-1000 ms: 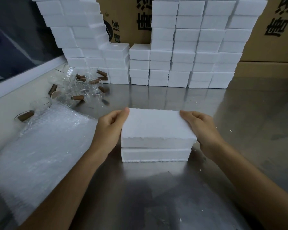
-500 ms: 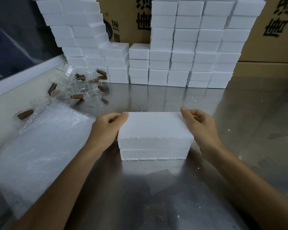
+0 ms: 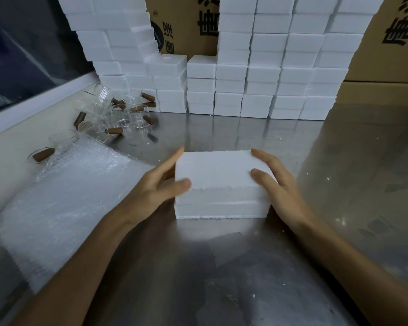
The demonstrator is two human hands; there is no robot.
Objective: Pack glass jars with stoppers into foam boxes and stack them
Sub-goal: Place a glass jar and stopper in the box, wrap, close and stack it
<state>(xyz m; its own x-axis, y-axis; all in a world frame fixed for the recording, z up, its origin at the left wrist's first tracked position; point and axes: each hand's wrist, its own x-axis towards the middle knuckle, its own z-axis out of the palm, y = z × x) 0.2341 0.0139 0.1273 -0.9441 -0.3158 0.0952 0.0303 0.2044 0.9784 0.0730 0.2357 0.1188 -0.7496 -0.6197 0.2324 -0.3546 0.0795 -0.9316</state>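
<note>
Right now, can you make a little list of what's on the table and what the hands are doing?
box: white foam box, closed, on the metal table
left hand: grips the box's left side, thumb on the front
right hand: grips the box's right side
jars: clear glass with brown stoppers, lying loose at far left
bubble wrap: flat sheet left of the box
stacks: many foam boxes piled at the back
cartons: behind the stacks

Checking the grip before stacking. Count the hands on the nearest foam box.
2: the left hand holds the foam box at its left end, and the right hand holds its right end. Neither is hidden.
</note>
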